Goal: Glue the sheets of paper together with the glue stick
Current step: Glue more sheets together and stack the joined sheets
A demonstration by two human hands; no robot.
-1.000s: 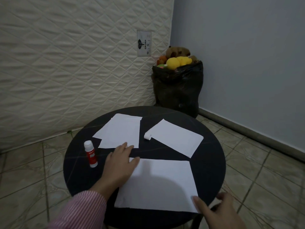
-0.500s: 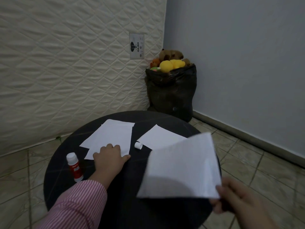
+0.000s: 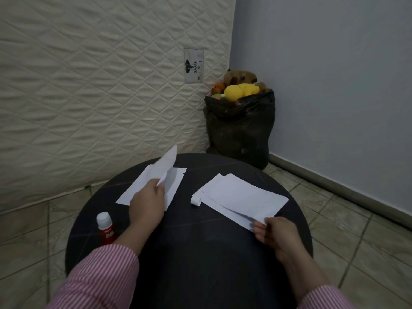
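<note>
- Right grip (image 3: 270, 228): pinching near corner of big sheet (image 3: 247, 198), now laid over right sheet (image 3: 201, 188) on counter (image 3: 200, 241); was airborne half a second ago.
- Left grip (image 3: 147, 202): pinching left sheet (image 3: 168, 165), now lifted, was flat.
- Sorting only; no glue applied.
- Glue stick (image 3: 106, 227): upright, capped, untouched, counter's left edge.

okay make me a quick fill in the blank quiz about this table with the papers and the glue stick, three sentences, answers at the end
1. The glue stick stands upright with its white cap ____.
2. The left hand lifts a sheet off the ____ pile of paper.
3. The right hand pinches the near corner of the top sheet on the round ____ table.

Answers: on; left; black
</note>
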